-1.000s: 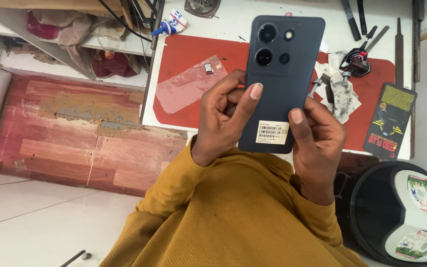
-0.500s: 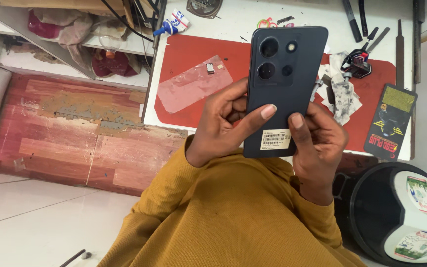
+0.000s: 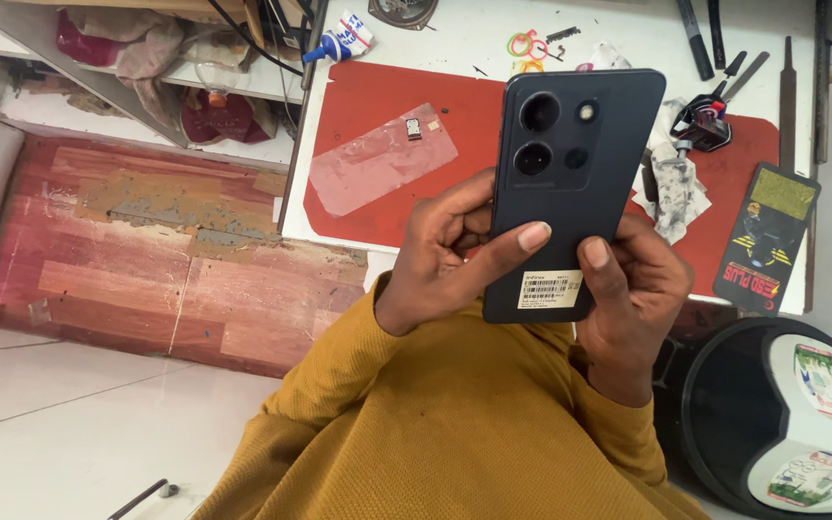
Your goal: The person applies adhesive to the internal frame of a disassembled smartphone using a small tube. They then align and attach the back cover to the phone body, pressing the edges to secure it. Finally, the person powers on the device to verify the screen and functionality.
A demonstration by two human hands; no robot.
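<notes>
You hold a dark phone [image 3: 570, 183] up in both hands, over the near edge of the white worktop [image 3: 455, 39]. Its back faces you, with the round camera eyes near the top and a small white sticker [image 3: 549, 289] near the bottom.

Your left hand [image 3: 450, 255] is closed around the phone's left side, and one long finger lies across its back. Your right hand [image 3: 633, 289] grips the right side near the bottom, with the thumb pressed on the back just beside the sticker.

Under the phone, a red mat [image 3: 387, 125] lies on the worktop. A clear plastic sheet [image 3: 377, 159] rests on the mat's left part, with a tiny dark piece [image 3: 414, 128] at its top edge. A crumpled cloth [image 3: 671, 183] lies on the mat just right of the phone. A flat black card [image 3: 767, 236] sits at the worktop's right edge.
</notes>
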